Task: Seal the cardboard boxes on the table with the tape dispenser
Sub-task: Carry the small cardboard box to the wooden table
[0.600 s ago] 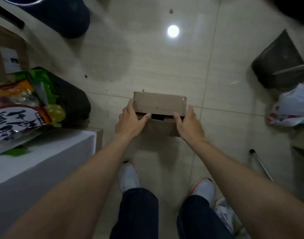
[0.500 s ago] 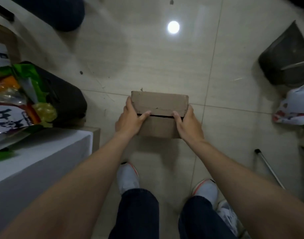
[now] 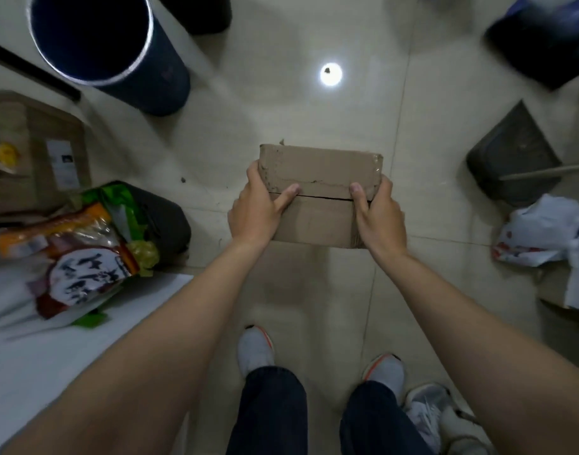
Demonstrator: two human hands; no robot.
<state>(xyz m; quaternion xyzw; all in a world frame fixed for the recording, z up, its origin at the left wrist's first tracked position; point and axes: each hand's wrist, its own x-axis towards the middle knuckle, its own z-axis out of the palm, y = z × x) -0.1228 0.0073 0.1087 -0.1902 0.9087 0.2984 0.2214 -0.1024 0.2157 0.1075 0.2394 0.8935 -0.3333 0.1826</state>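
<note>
Tiled floor [image 3: 281,103] lies below both hands, with a white table [image 3: 51,356] off to the left. Left hand [image 3: 258,208] and right hand [image 3: 378,218] grip the box [image 3: 321,192] by its ends, thumbs pinning the flap seam. No dispenser shows. If a thumb slips, the flaps could spring open.

A plain brown box [image 3: 321,165] shows at centre. At eleven o'clock, a navy bin [image 3: 150,87]; at nine, an orange-red bag [image 3: 68,257] with black-and-white lettering. At six, white shoes [image 3: 255,353] trimmed orange.
</note>
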